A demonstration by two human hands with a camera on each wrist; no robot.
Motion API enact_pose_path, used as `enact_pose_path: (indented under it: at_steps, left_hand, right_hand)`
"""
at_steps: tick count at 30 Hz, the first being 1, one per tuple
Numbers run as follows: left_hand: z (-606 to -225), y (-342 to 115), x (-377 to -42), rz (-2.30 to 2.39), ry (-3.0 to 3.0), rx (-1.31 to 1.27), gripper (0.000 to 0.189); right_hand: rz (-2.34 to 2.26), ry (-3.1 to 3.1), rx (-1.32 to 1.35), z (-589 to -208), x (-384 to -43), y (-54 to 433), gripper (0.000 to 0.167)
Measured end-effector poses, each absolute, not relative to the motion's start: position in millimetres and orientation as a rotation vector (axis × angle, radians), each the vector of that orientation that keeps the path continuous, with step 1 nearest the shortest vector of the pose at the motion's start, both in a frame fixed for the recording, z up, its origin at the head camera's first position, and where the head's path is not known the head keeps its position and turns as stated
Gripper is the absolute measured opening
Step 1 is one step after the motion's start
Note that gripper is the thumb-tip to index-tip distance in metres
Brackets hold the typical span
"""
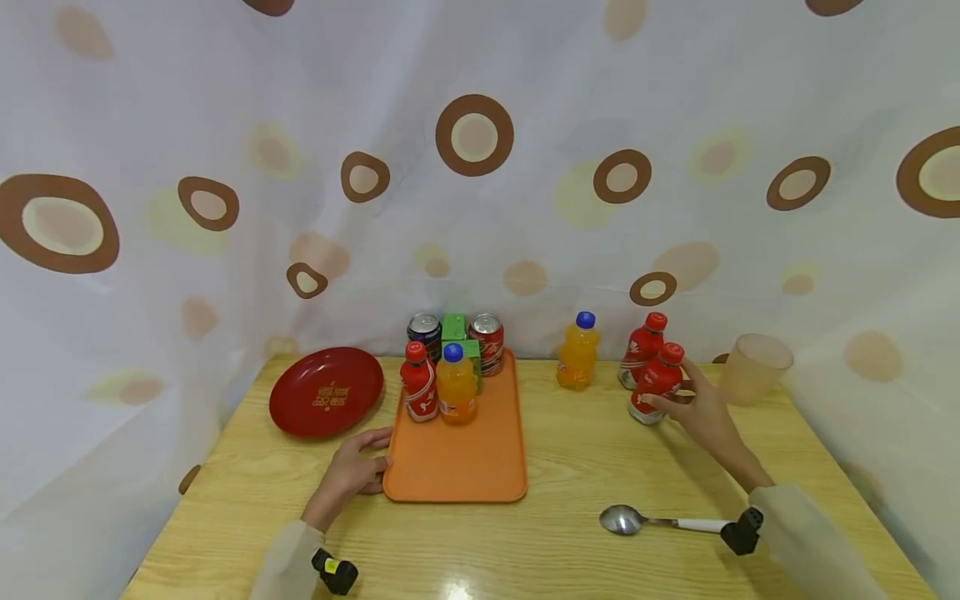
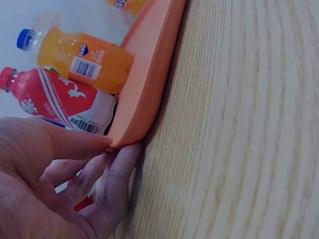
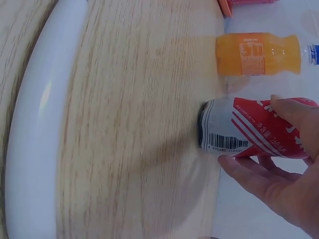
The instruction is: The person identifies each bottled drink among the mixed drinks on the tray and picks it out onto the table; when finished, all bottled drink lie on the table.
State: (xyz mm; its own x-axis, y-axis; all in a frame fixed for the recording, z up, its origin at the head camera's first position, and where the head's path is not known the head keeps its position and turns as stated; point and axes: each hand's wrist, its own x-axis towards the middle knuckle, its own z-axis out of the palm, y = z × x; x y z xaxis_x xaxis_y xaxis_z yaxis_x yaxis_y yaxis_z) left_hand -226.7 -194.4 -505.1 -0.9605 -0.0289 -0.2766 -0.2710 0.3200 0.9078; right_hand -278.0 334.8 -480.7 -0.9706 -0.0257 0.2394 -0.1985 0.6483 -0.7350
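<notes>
A shiny red plate (image 1: pixel 330 371) with gold writing (image 1: pixel 332 397) sits near the back left corner of the table (image 1: pixel 480 550). The table is light wood with wavy lines, and a bright shine (image 1: pixel 457 592) shows at its front. On the right side lies a spoon (image 1: pixel 678 523), its round silver end (image 1: pixel 621 520) to the left and its white handle (image 1: pixel 701 525) to the right. A cloudy cup (image 1: pixel 752 371) is near the back right corner. A white cloth (image 1: pixel 525 225) with brown rings (image 1: pixel 474 102) and pale spots (image 1: pixel 526 278) hangs behind

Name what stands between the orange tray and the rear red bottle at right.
A blue-capped bottle of orange drink, as the head view shows.
</notes>
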Motion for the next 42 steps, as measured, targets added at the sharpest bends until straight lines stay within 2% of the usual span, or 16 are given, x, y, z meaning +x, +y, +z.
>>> enact_pose_path:
  at_steps: [13,26,32,42]
  left_hand:
    - [-509,-198,-226,1.743,2.376,-0.264,0.049]
    - [-509,-197,-226,1.735,2.382,-0.268,0.049]
    - [-508,-197,-225,1.725,2.383,-0.257,0.048]
    - [-506,-197,-225,1.721,2.393,-0.261,0.049]
  right_hand:
    - [1.169,-2.766,0.163,-454,-280,329,0.092]
    - [1.107,-2.498,0.286,-406,-285,316,0.041]
    - [1.087,-2.417,0.321,-395,-289,296,0.031]
    - [1.141,-2.406,0.539,-397,-305,258,0.019]
